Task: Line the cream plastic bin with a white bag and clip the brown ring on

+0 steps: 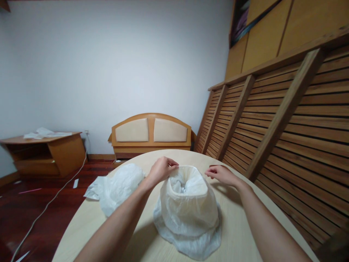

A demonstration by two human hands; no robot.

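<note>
Left hand point(165, 169) is at the bin's far left rim corner, thumb & fingertips close together; can't tell if they pinch the film. Right hand point(222, 174) sits just right of the rim, apart from it, fingertips together, nothing visibly held. Hands well apart, w/ the bin point(188, 203) btwn them, upright on the desk point(234, 233): 1 pc., pale, round-cornered rim, covered in thin, semi-transparent white film point(200, 247) that's wrinkled inside & spreads in a loose skirt round the base. Left of it, 1 crumpled white plastic bag point(120, 189), puffy, creased. Desk: 1, light wood-look top, curved edge. Far side: 1 arched wood headboard point(151, 127) w/ 2 smooth cream panels. Right: 1 big slatted wood frame point(272, 120), leaning. Far left: 1 low wood cabinet point(67, 153) w/ thin white sheets on top, red-brown glossy floor point(62, 196) by it, 1 pale cable point(50, 202) across.
</note>
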